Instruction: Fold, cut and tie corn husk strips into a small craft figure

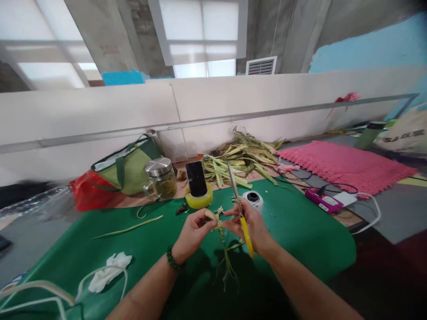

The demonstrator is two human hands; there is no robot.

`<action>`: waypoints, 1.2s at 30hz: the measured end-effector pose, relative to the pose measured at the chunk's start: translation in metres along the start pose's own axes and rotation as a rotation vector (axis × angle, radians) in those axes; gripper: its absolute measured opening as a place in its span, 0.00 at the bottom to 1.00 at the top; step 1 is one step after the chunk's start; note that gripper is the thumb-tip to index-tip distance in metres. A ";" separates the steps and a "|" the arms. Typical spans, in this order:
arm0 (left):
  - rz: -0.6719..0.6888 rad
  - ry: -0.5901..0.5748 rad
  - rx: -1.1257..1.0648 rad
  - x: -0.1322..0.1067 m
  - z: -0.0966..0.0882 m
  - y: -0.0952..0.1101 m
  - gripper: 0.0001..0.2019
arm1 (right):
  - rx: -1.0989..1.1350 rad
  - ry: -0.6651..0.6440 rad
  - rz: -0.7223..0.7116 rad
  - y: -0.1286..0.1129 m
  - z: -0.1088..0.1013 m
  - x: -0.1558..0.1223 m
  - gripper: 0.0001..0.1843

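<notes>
Over the green table mat (300, 249), my left hand (190, 235) pinches the top of a small braided piece of plant strips (221, 232), pale green and looking like corn husk. Thin loose ends of the braid dangle toward the mat. My right hand (256, 229) grips yellow-handled scissors (247, 235), their blades pointing up and away from me. Its fingertips reach close to the braid; whether they touch it I cannot tell. Just behind my right hand stands a white spool (256, 200). One long green strip (128, 227) lies flat to the left.
A heap of husks (247, 153) lies at the back. A phone (196, 178) leans in a yellow tape roll (199, 200), beside a lidded glass mug (162, 180) and green bag (140, 166). Crumpled tissue (108, 272) and a white cable lie front left; a magenta power strip (323, 201) sits right.
</notes>
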State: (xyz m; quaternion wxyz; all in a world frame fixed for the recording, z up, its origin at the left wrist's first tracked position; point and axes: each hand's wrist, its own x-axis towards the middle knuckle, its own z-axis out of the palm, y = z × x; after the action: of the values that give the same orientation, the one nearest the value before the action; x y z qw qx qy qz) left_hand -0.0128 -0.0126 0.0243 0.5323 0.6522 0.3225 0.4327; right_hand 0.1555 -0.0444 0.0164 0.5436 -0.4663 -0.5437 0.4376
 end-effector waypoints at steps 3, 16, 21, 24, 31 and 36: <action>-0.017 -0.011 0.026 0.001 -0.003 -0.003 0.14 | 0.015 -0.062 -0.018 0.011 0.012 0.008 0.24; -0.229 0.065 -0.119 0.002 0.002 -0.006 0.15 | 0.196 0.074 -0.071 0.026 0.021 0.010 0.21; -0.242 0.055 -0.073 0.002 0.001 -0.004 0.14 | 0.100 -0.006 -0.009 0.020 0.007 0.015 0.26; -0.253 0.008 -0.068 0.002 0.000 -0.007 0.15 | 0.004 -0.062 -0.032 0.012 -0.001 0.018 0.26; -0.229 -0.078 -0.074 0.000 -0.001 -0.003 0.13 | 0.095 -0.054 0.033 0.005 0.006 0.023 0.24; -0.273 -0.081 -0.178 0.001 -0.002 0.001 0.13 | 0.228 -0.094 0.127 0.009 0.012 0.024 0.23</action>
State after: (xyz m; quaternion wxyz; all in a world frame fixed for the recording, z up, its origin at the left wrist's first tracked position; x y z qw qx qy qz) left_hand -0.0147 -0.0110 0.0260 0.6544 0.5695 0.3469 0.3566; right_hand 0.1447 -0.0190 0.0117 0.5383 -0.4141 -0.4847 0.5512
